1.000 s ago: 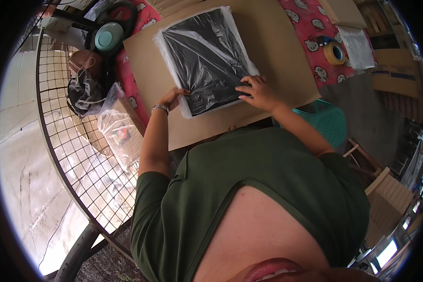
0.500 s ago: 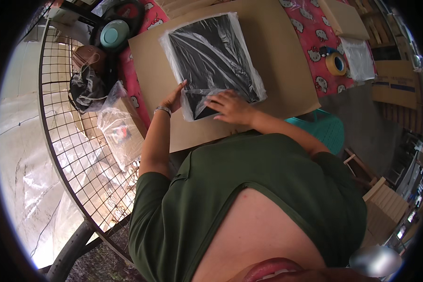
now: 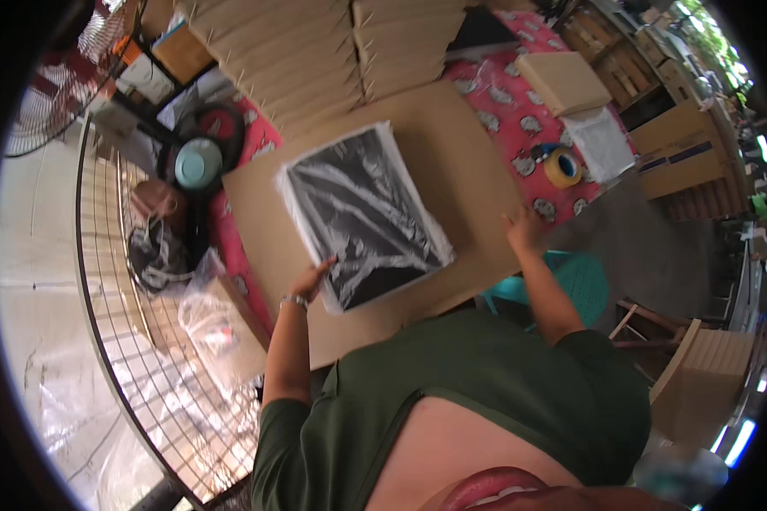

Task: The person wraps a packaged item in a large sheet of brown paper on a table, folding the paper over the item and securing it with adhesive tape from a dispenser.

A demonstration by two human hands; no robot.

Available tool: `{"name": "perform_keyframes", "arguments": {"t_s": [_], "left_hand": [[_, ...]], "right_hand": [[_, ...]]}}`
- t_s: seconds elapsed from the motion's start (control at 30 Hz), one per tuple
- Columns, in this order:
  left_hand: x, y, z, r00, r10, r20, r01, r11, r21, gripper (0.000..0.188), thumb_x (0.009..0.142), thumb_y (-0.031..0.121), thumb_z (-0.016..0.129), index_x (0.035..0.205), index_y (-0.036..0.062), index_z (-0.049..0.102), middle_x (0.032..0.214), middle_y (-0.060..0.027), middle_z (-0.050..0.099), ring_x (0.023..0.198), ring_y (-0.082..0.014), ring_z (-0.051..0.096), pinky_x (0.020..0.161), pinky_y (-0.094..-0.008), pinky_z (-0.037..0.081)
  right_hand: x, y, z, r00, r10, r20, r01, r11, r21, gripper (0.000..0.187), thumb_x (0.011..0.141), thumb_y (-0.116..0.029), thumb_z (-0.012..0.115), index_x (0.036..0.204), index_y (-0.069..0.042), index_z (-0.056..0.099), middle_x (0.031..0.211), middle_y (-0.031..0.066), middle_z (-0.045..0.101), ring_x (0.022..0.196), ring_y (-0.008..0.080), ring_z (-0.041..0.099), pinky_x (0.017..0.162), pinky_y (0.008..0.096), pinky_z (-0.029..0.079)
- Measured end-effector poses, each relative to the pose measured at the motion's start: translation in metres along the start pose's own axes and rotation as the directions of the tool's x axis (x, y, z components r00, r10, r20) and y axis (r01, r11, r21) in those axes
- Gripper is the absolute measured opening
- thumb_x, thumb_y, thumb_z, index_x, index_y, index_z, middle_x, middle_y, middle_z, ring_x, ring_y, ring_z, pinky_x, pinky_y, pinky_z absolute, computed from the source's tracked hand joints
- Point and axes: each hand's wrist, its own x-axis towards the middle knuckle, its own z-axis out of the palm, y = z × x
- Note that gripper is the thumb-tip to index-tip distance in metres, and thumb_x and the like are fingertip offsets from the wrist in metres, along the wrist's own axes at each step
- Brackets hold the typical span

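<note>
A flat black rectangular item in clear plastic wrap (image 3: pixel 362 213) lies tilted on a large brown cardboard sheet (image 3: pixel 477 170). At its near left edge is my left hand (image 3: pixel 313 281), closed on that edge with the fingertips on the plastic; some of its fingers are hidden. My right hand (image 3: pixel 526 232) is away from the package, over the right edge of the cardboard, its fingers a little apart and holding nothing. Beyond it, a roll of yellowish tape (image 3: pixel 562 168) with a blue part beside it stands on the pink patterned table cover (image 3: pixel 507 102).
Tall stacks of folded brown cardboard (image 3: pixel 290 64) rise behind the sheet. A brown box (image 3: pixel 562 81) and a clear plastic packet (image 3: pixel 601 140) sit at the far right. Left are a teal bowl (image 3: pixel 198 163) and wire mesh (image 3: pixel 119 315). A teal stool (image 3: pixel 575 285) stands at the near right.
My right hand has left the front of the package and moved right, toward the tape. My left hand stays at the package's left edge. The view has shifted, showing more of the far side.
</note>
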Motion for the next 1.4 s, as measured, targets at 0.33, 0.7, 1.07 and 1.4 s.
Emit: {"name": "perform_keyframes", "arguments": {"t_s": [0.33,0.7,1.07,1.4], "left_hand": [[-0.012,0.012,0.02,0.999,0.029,-0.044,-0.026,0.998,0.053,0.067,0.082,0.03,0.067,0.133,-0.0044,0.039,0.132,-0.014,0.049,0.12,-0.0266,0.048,0.103,-0.0394,0.036],[0.004,-0.005,-0.001,1.0,0.026,0.005,-0.026,1.0,0.001,0.059,0.081,0.03,0.066,0.126,-0.0038,0.047,0.125,-0.0146,0.054,0.114,-0.0268,0.051,0.099,-0.0395,0.039],[0.011,-0.012,-0.008,0.997,0.044,-0.056,-0.04,0.997,0.059,0.044,0.083,0.025,0.059,0.117,-0.0015,0.053,0.11,-0.01,0.06,0.102,-0.0227,0.057,0.091,-0.0376,0.044],[0.011,-0.02,-0.008,0.991,0.099,-0.086,-0.101,0.995,-0.014,0.031,0.086,0.019,0.058,0.111,0.0012,0.054,0.092,-0.0073,0.062,0.082,-0.0203,0.062,0.072,-0.0346,0.051]], "right_hand": [[-0.019,0.073,-0.024,0.893,0.368,0.26,-0.376,0.926,-0.017,0.043,0.075,-0.029,0.07,0.108,-0.006,0.054,0.098,0.0168,0.064,0.099,0.0368,0.059,0.086,0.045,0.047],[-0.067,-0.149,-0.125,0.707,-0.593,0.386,0.297,0.744,0.599,0.015,0.076,-0.02,0.059,0.088,-0.011,0.061,0.118,0.0184,0.052,0.107,0.036,0.053,0.088,0.0444,0.045],[-0.145,-0.274,-0.054,0.241,-0.758,0.606,0.564,0.617,0.548,0.02,0.083,-0.026,0.058,0.088,-0.008,0.063,0.1,0.0171,0.057,0.093,0.0318,0.056,0.079,0.0458,0.047],[0.081,-0.191,0.009,0.857,-0.515,-0.017,0.402,0.647,0.648,0.04,0.089,-0.027,0.058,0.12,-0.003,0.054,0.124,0.0155,0.053,0.118,0.0311,0.048,0.101,0.0389,0.037]]}}
